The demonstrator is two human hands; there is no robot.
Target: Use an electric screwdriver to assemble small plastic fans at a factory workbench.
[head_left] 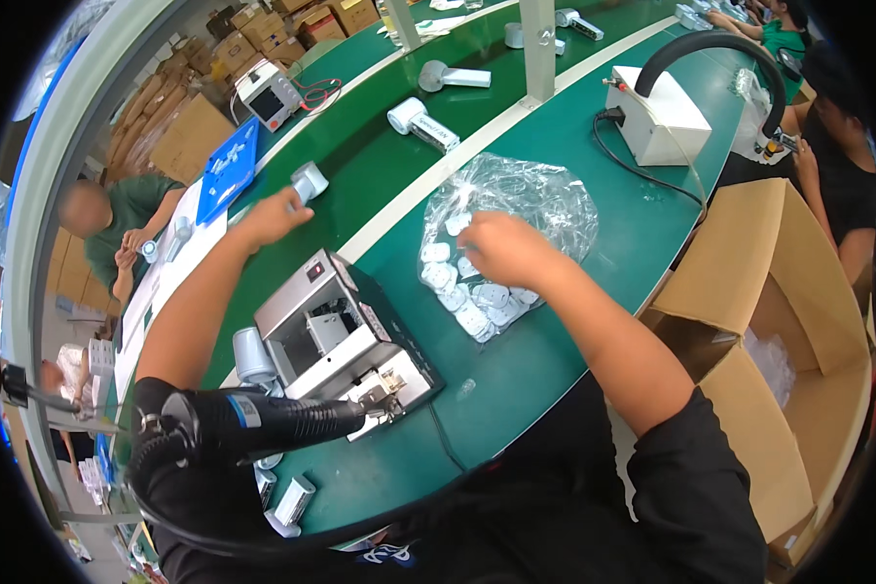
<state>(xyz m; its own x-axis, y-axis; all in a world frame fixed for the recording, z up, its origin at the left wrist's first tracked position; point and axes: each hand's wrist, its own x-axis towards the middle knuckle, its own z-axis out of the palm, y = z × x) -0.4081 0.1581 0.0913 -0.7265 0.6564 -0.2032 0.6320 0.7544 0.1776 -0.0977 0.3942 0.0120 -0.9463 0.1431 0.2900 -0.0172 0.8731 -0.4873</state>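
On the left, my left hand is closed at a pale grey handheld fan over the green conveyor belt; the palm hides part of the grip. My right hand reaches over a clear plastic bag, fingers pinched at a small white plastic part. Several similar white plastic parts lie in a heap at the bag's near side. Between my arms stands a silver and black screw feeder. A black electric screwdriver lies across in front of it, its tip near the feeder's front.
More grey handheld fans sit along the belt. A white box with a black hose stands at the far right. An open cardboard box is beside me on the right. Other people work on both sides; a blue tray lies far left.
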